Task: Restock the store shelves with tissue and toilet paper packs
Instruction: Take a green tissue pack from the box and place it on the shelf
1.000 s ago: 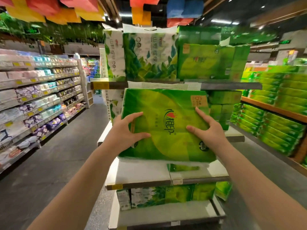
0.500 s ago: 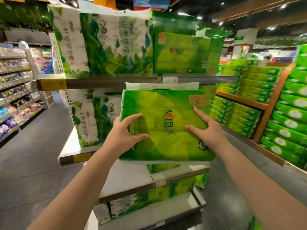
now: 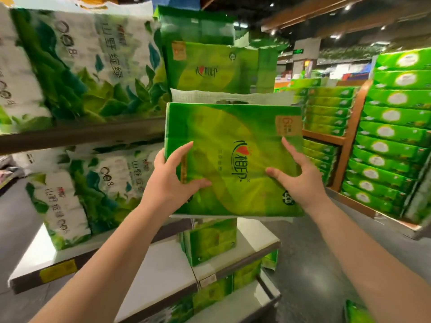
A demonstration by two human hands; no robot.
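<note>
I hold a large green tissue pack (image 3: 233, 136) upright in front of a shelf unit, above its middle shelf (image 3: 163, 264). My left hand (image 3: 168, 183) grips the pack's left edge, thumb on the front face. My right hand (image 3: 296, 178) grips its right side, thumb on the front. A white plastic carry flap stands up from the pack's top. A smaller green pack (image 3: 210, 241) sits on the middle shelf just below. Another green pack (image 3: 210, 66) stands on the upper shelf behind.
Big white-and-green toilet paper packs (image 3: 77, 66) fill the upper shelf's left; another such pack (image 3: 77, 194) stands on the middle shelf's left. A wooden rack of green tissue packs (image 3: 384, 141) lines the right aisle. More packs sit on the bottom shelf (image 3: 233, 304).
The view has closed in on the shelf unit and swung right. Both hands keep the same grip on the pack, which now sits closer to the shelves.
</note>
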